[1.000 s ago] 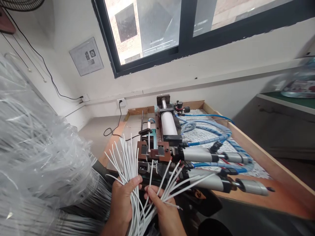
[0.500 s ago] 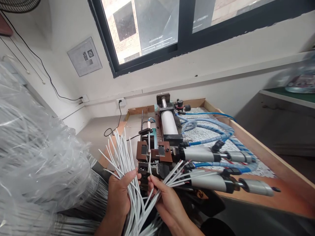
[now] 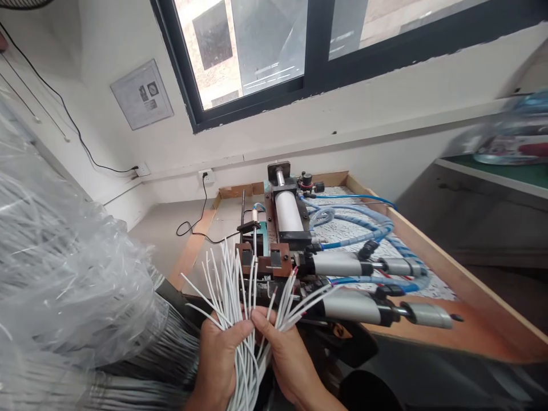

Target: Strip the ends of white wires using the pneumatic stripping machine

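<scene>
A thick bundle of white cables (image 3: 226, 285) fans upward out of my left hand (image 3: 220, 354), whose thumb presses across it. Beside it, my right hand (image 3: 289, 354) is closed round a second group of white cables (image 3: 291, 305), which lean right; some of their ends show red. Between thumb and forefinger the right hand also pinches a single cable that points up toward the machine. Just beyond the hands stands the pneumatic stripping machine (image 3: 276, 257), with brown jaw blocks and a thin metal rod over them. Both hands almost touch each other.
Silver air cylinders (image 3: 349, 305) reach out to the right, with blue hoses (image 3: 377, 231) coiled behind them. A wooden rim (image 3: 411, 240) borders the bench. At left, plastic-wrapped cable bundles (image 3: 77, 297) are piled high. A black cord (image 3: 201, 228) runs to a wall socket.
My hands have drawn closer together and pulled slightly back from the jaws. The single cable's tip has come away from the rod and jaw area. The view has shifted a little.
</scene>
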Demonstrator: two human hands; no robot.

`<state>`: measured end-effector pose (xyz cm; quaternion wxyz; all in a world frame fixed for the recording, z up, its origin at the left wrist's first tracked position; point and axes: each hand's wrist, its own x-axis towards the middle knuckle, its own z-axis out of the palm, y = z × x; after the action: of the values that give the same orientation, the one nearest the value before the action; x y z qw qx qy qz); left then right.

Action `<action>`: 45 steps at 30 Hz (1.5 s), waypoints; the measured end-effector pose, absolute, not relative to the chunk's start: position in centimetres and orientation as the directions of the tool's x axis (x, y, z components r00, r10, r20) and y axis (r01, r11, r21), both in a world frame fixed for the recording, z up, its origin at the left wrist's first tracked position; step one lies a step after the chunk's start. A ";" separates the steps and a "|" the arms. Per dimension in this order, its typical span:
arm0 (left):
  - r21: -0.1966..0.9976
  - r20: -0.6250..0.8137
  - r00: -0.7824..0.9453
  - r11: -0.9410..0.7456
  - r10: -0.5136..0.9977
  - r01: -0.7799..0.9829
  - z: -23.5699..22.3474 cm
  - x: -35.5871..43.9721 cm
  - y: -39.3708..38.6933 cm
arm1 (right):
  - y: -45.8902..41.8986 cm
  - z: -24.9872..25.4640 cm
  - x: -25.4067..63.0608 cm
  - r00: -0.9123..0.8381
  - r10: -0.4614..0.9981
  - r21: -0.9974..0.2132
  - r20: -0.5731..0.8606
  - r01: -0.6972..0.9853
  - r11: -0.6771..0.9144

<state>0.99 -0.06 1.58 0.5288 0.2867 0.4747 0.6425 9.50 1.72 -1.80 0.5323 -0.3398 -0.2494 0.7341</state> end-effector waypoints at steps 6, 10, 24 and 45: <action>0.936 -0.188 -0.363 0.054 0.913 -0.349 1.0 0.4 -0.3 | 1.6 -2.2 9.5 -0.061 0.956 -0.741 -0.288 -0.618 -0.263; 0.931 -0.247 -0.404 0.099 0.881 -0.352 0.9 0.0 0.0 | 1.9 -2.4 9.2 -0.094 0.931 -0.642 -0.352 -0.700 -0.313; 0.929 -0.198 -0.363 0.055 0.911 -0.367 1.5 0.5 0.3 | 2.7 -2.0 8.9 -0.290 0.877 -0.477 -0.383 -0.751 -0.456; 0.929 -0.269 -0.393 0.130 0.879 -0.345 0.8 0.4 -0.3 | 2.3 -3.0 8.8 -0.152 0.927 -0.604 -0.342 -0.720 -0.341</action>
<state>0.40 -0.34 0.77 0.4974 0.2367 0.5637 0.6155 8.83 2.32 -3.01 0.5538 -0.3423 -0.1511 0.7438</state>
